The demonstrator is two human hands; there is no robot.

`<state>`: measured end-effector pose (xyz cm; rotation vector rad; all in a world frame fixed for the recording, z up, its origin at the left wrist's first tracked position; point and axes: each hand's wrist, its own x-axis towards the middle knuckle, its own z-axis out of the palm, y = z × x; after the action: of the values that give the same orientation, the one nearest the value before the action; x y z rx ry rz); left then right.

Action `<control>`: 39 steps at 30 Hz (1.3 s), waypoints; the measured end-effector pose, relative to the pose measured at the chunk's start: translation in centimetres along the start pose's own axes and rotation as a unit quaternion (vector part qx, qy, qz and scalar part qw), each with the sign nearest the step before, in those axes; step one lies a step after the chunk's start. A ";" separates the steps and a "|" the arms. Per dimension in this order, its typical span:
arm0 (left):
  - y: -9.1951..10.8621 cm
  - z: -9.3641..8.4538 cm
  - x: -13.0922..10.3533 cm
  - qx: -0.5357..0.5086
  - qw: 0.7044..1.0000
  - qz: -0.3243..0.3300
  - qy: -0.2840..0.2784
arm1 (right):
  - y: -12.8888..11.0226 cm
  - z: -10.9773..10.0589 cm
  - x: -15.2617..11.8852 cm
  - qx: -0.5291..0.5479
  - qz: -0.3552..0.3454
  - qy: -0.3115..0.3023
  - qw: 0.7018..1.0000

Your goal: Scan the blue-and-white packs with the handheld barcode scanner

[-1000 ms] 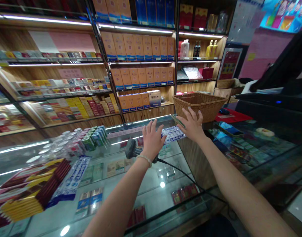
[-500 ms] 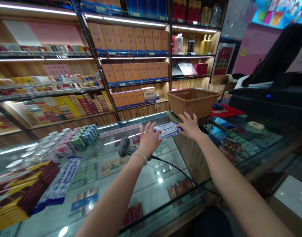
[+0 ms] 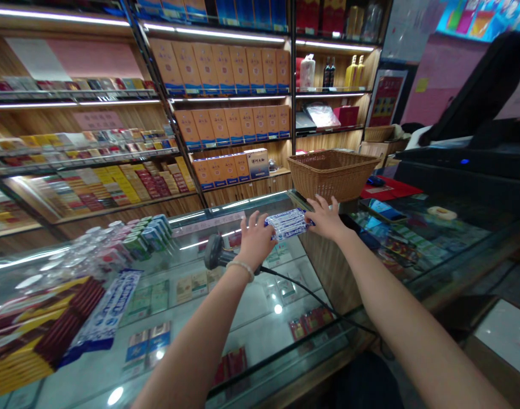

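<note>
A shop's glass counter (image 3: 251, 318) fronts lit shelves of cartons; at twelve o'clock from the arms a long blue-and-white carton (image 3: 288, 224) is held level above the glass, glossy-wrapped, its printing too small to read; the left hand (image 3: 255, 241) clasps its left end, the right hand (image 3: 326, 218) its right end; a wicker basket (image 3: 333, 173) stands at one o'clock; a barcode scanner (image 3: 215, 254) lies by the left wrist.

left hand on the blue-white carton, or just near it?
Touching. In the head view the left hand has its fingers against the left end of the blue-white carton, and the right hand grips the other end.
</note>
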<state>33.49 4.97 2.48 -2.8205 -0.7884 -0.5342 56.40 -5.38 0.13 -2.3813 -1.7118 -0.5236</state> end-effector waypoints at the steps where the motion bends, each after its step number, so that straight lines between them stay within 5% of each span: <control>1: 0.0 0.0 0.0 -0.001 1.000 -0.001 -0.001 | 0.0 0.0 0.0 -0.001 -0.002 0.001 1.000; 13: -0.6 -0.1 -0.3 0.010 1.000 -0.020 0.005 | -0.5 -1.1 0.3 -0.021 -0.032 0.078 0.996; 20: -2.9 -3.5 -0.3 0.033 0.995 -0.046 0.079 | -2.5 -3.6 1.3 -0.006 -0.052 0.134 0.990; 29: -9.0 -8.4 -4.3 0.047 0.987 -0.098 0.117 | -9.5 -6.7 3.3 0.039 -0.095 0.167 0.981; 39: -15.4 -10.2 -11.0 0.036 0.980 -0.154 0.120 | -17.7 -6.8 3.5 0.086 -0.148 0.204 0.964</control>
<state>13.65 10.29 8.62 -2.5161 -1.1726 -0.8535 39.49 1.34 6.45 -1.7562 -1.8313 -0.8057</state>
